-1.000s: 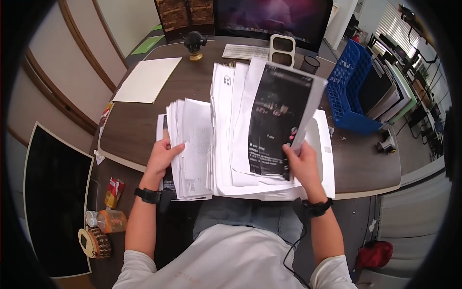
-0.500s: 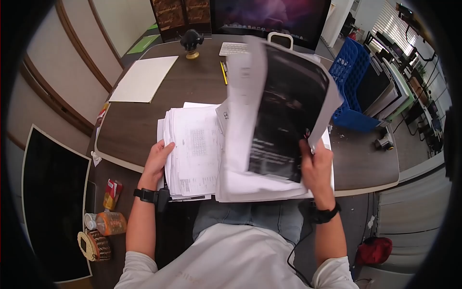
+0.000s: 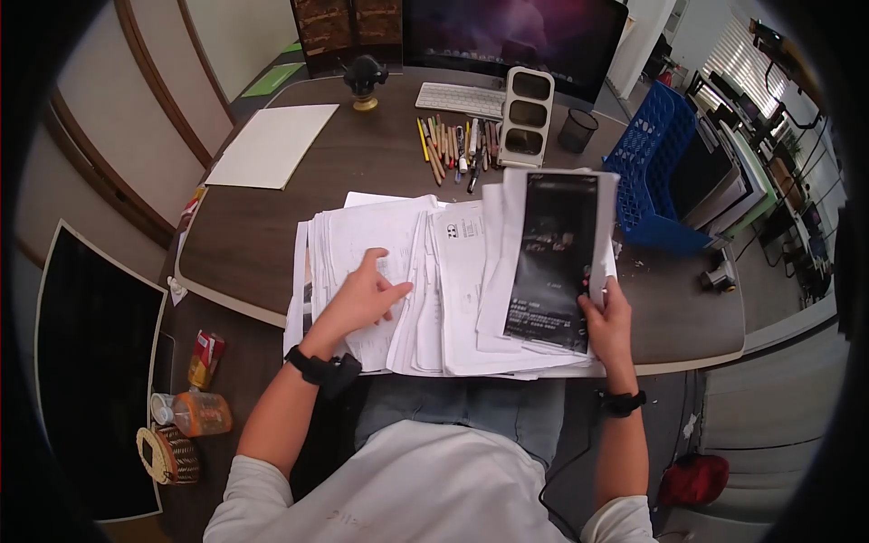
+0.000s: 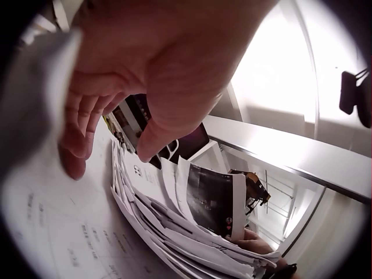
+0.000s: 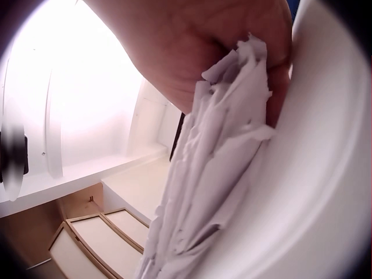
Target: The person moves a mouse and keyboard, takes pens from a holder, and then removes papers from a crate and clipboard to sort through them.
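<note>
Two hands work a fanned pile of papers (image 3: 453,281) at the near edge of a dark surface (image 3: 262,240). Left hand (image 3: 362,297) rests on the left sheets, fingers loosely spread. Right hand (image 3: 608,319) pinches the edge of a bundle topped by a dark printed page (image 3: 554,258). Pencils (image 3: 453,145) lie beyond.

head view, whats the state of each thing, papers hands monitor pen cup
paper stack: fanned out flat on the desk
dark printed sheet: on top, pinched at its lower right edge
left hand: resting on the stack
right hand: gripping sheets
monitor: on
pen cup: upright
</note>
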The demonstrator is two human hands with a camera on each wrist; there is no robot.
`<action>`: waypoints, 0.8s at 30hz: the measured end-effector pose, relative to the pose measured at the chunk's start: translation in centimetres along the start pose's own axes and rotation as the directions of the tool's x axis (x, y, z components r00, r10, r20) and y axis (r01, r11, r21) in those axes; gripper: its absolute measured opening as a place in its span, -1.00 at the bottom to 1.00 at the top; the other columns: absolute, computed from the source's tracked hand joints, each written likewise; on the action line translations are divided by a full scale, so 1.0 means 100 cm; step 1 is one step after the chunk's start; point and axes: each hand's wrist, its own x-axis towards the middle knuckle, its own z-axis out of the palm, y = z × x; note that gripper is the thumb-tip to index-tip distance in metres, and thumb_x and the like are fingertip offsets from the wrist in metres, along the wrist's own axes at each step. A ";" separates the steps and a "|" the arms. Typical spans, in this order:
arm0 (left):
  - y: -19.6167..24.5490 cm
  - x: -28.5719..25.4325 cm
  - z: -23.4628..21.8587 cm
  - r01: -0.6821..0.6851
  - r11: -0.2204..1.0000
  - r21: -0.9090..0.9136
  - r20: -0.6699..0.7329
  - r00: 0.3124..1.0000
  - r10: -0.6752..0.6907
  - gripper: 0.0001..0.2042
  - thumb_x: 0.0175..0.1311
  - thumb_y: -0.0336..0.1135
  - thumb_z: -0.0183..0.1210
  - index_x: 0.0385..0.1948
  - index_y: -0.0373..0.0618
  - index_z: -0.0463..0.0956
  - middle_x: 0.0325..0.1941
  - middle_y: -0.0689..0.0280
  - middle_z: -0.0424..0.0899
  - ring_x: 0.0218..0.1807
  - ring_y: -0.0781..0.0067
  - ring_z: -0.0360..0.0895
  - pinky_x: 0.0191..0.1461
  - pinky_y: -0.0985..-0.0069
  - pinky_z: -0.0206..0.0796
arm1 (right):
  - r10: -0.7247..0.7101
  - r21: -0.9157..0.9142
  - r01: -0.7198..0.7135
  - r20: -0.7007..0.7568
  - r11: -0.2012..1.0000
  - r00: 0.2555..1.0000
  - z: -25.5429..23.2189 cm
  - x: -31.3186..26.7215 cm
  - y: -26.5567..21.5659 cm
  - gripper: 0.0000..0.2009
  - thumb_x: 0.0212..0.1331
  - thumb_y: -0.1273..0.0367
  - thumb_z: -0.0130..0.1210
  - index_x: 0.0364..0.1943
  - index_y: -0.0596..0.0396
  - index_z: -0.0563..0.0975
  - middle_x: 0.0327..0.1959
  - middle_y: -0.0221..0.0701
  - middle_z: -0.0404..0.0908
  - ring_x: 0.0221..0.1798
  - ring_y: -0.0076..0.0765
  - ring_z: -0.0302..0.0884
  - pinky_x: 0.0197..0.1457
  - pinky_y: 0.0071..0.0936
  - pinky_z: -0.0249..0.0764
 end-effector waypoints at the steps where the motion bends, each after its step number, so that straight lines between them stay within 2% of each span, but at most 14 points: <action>1: 0.006 0.001 0.006 0.151 0.980 -0.128 0.169 0.977 -0.128 -0.21 0.23 -0.37 0.41 0.44 -0.26 0.11 -0.23 0.13 0.73 -0.33 0.34 0.70 -0.27 0.42 0.52 | 0.034 -0.046 -0.033 0.016 0.998 0.999 0.000 -0.002 -0.004 -0.83 0.29 0.57 0.22 -0.14 0.20 0.46 -0.34 -0.28 0.70 -0.28 -0.57 0.55 -0.17 -0.51 0.47; 5: -0.017 0.016 0.032 0.117 0.896 -0.429 0.236 0.972 -0.014 -0.22 0.24 -0.49 0.37 0.44 -0.24 0.07 -0.15 0.08 0.74 -0.20 0.40 0.72 -0.18 0.48 0.56 | 0.031 0.094 -0.025 -0.062 0.995 0.998 0.002 -0.003 0.001 -0.84 0.31 0.56 0.23 -0.16 0.15 0.47 -0.37 -0.44 0.64 -0.29 -0.70 0.46 -0.18 -0.63 0.39; 7: -0.022 0.016 0.033 0.008 0.661 -0.750 0.098 0.990 0.100 -0.27 0.25 -0.60 0.31 0.42 -0.24 0.08 -0.08 0.06 0.75 -0.14 0.38 0.73 -0.10 0.47 0.60 | -0.036 0.187 0.064 -0.149 0.980 0.988 0.004 -0.002 -0.008 -0.85 0.32 0.55 0.23 -0.14 0.15 0.48 -0.32 -0.47 0.64 -0.26 -0.71 0.45 -0.15 -0.65 0.38; 8: -0.015 0.010 0.026 0.015 0.669 -0.743 0.109 0.989 0.099 -0.27 0.25 -0.60 0.31 0.42 -0.24 0.08 -0.08 0.06 0.75 -0.14 0.38 0.73 -0.10 0.47 0.60 | -0.090 0.265 0.152 -0.234 0.952 0.968 0.003 -0.004 -0.015 -0.85 0.34 0.54 0.22 -0.11 0.15 0.49 -0.27 -0.51 0.64 -0.23 -0.72 0.44 -0.12 -0.66 0.38; 10: -0.005 -0.010 0.005 -0.141 0.688 -0.712 -0.068 0.989 0.131 -0.35 0.27 -0.66 0.24 0.38 -0.25 0.14 -0.06 0.05 0.75 -0.11 0.36 0.73 -0.01 0.46 0.59 | -0.120 0.254 0.219 -0.356 0.942 0.927 0.000 -0.002 -0.026 -0.79 0.34 0.54 0.21 0.01 0.15 0.52 -0.23 -0.51 0.63 -0.16 -0.63 0.49 -0.04 -0.60 0.42; 12: -0.018 -0.015 -0.011 -0.111 0.794 -0.598 -0.034 0.993 0.113 -0.28 0.24 -0.59 0.31 0.41 -0.25 0.11 -0.05 0.06 0.73 -0.07 0.32 0.72 0.02 0.40 0.57 | -0.059 0.037 0.069 -0.223 0.997 0.973 -0.015 -0.002 -0.033 -0.65 0.25 0.57 0.24 0.12 0.15 0.49 -0.20 -0.40 0.65 -0.14 -0.43 0.57 0.02 -0.50 0.47; 13: -0.024 -0.018 -0.016 -0.092 0.974 -0.208 -0.100 0.992 0.073 -0.24 0.20 -0.53 0.35 0.43 -0.26 0.11 0.01 0.03 0.69 -0.02 0.27 0.70 0.05 0.36 0.54 | -0.050 0.047 0.062 -0.225 0.997 0.973 -0.020 -0.005 -0.031 -0.65 0.25 0.57 0.24 0.12 0.15 0.49 -0.20 -0.40 0.65 -0.14 -0.43 0.57 0.02 -0.50 0.47; 14: -0.029 -0.021 -0.020 -0.027 0.977 0.213 -0.181 0.981 0.067 -0.20 0.17 -0.48 0.39 0.44 -0.27 0.12 0.06 0.00 0.65 0.02 0.22 0.68 0.07 0.31 0.52 | -0.023 -0.046 0.016 -0.149 0.999 0.989 -0.023 -0.006 -0.029 -0.57 0.20 0.57 0.26 0.17 0.13 0.46 -0.13 -0.33 0.65 -0.09 -0.31 0.59 0.07 -0.43 0.48; 15: -0.037 -0.023 -0.020 -0.113 0.941 0.318 -0.306 0.927 0.215 -0.14 0.10 -0.39 0.45 0.46 -0.26 0.14 0.20 -0.04 0.51 0.19 0.09 0.56 0.18 0.24 0.44 | 0.006 -0.146 -0.017 -0.075 0.989 0.997 -0.028 -0.004 -0.025 -0.49 0.15 0.57 0.28 0.22 0.12 0.44 -0.05 -0.25 0.65 -0.05 -0.20 0.61 0.11 -0.36 0.48; 16: -0.043 -0.023 -0.025 -0.113 0.941 0.318 -0.309 0.926 0.215 -0.14 0.10 -0.39 0.45 0.46 -0.26 0.14 0.20 -0.04 0.51 0.19 0.09 0.56 0.18 0.24 0.44 | 0.003 -0.145 -0.014 -0.074 0.989 0.997 -0.034 -0.003 -0.017 -0.49 0.15 0.57 0.28 0.22 0.12 0.44 -0.05 -0.25 0.65 -0.05 -0.20 0.61 0.11 -0.36 0.48; 18: -0.060 -0.028 -0.036 -0.187 0.752 0.632 -0.444 0.708 0.549 -0.18 0.10 -0.39 0.44 0.43 -0.26 0.21 0.28 -0.05 0.42 0.34 0.02 0.43 0.29 0.23 0.34 | -0.070 -0.229 0.068 0.000 0.971 0.998 -0.048 -0.005 0.002 -0.39 0.10 0.55 0.30 0.30 0.11 0.39 0.12 -0.18 0.61 0.11 -0.04 0.59 0.20 -0.25 0.45; 19: -0.068 -0.034 -0.042 -0.209 0.830 0.517 -0.502 0.711 0.492 -0.25 0.17 -0.37 0.42 0.41 -0.25 0.23 0.30 -0.02 0.40 0.41 0.00 0.35 0.35 0.21 0.28 | -0.049 -0.322 0.048 0.004 0.946 0.999 -0.053 -0.008 -0.009 -0.39 0.11 0.51 0.33 0.30 0.17 0.38 0.16 -0.15 0.57 0.18 -0.07 0.56 0.27 -0.22 0.43; 23: -0.116 -0.073 -0.035 -0.150 0.988 -0.021 -0.829 0.555 0.067 -0.51 0.37 -0.34 0.32 0.24 -0.24 0.34 0.09 0.18 0.49 0.16 0.35 0.43 0.19 0.40 0.33 | -0.169 -0.235 0.135 -0.130 0.963 0.977 -0.040 -0.005 0.034 -0.41 0.17 0.46 0.35 0.29 0.23 0.38 0.17 -0.16 0.57 0.20 -0.19 0.54 0.31 -0.28 0.41; 24: -0.140 -0.081 -0.025 -0.341 0.919 -0.199 -0.849 0.528 0.012 -0.66 0.42 -0.36 0.27 0.11 -0.21 0.39 -0.05 0.33 0.44 -0.03 0.53 0.38 0.06 0.50 0.32 | -0.010 0.009 0.011 -0.085 1.000 0.996 -0.034 -0.004 0.047 -0.40 0.20 0.42 0.35 0.31 0.24 0.37 0.15 -0.19 0.59 0.18 -0.27 0.54 0.30 -0.32 0.42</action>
